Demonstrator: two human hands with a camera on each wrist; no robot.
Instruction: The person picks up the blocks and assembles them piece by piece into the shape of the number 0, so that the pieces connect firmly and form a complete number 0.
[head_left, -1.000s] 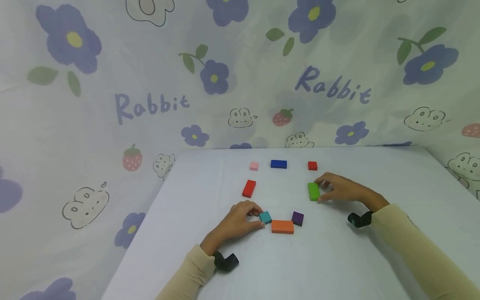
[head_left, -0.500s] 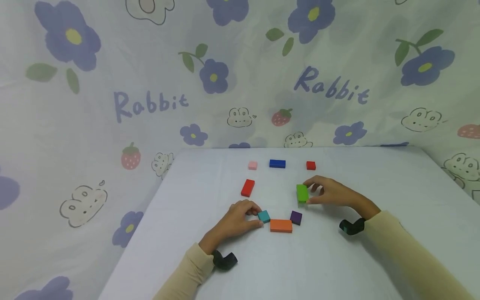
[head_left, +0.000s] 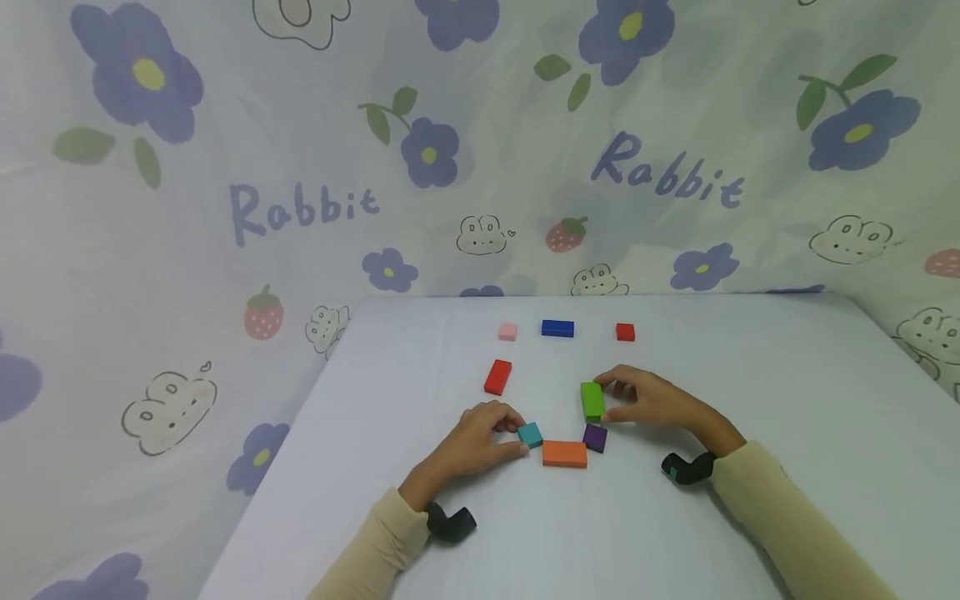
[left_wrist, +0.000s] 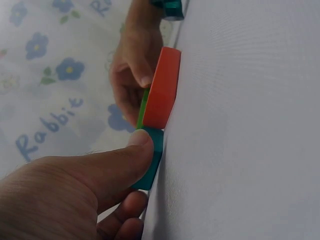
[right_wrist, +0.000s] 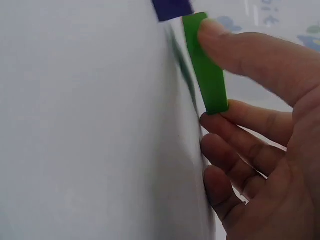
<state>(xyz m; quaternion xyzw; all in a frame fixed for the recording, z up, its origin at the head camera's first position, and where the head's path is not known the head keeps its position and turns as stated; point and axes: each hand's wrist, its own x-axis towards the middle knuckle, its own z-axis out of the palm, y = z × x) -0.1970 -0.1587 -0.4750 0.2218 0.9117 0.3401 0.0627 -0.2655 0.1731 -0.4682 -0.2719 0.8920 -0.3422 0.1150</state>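
Observation:
My left hand [head_left: 474, 443] pinches a small teal block [head_left: 530, 435] between thumb and fingers on the table. In the left wrist view, the teal block [left_wrist: 153, 165] sits against or very near the end of the orange block [left_wrist: 164, 87]. My right hand [head_left: 651, 400] pinches a long green block [head_left: 592, 401] at its two ends. A narrow gap under the green block [right_wrist: 207, 65] in the right wrist view suggests it is just off the table. Just in front of it lies the dark purple block [head_left: 595, 438], by the orange block's right corner.
A long red block [head_left: 498, 377] lies to the left, beyond my left hand. Toward the back are a pink block [head_left: 507, 332], a blue block [head_left: 557, 328] and a small red block [head_left: 626, 332]. A printed curtain [head_left: 420, 225] hangs behind the white table [head_left: 420, 350].
My right hand has carried the green block left and nearer to me, from the right side to just behind the purple block. My left hand has stayed on the teal block.

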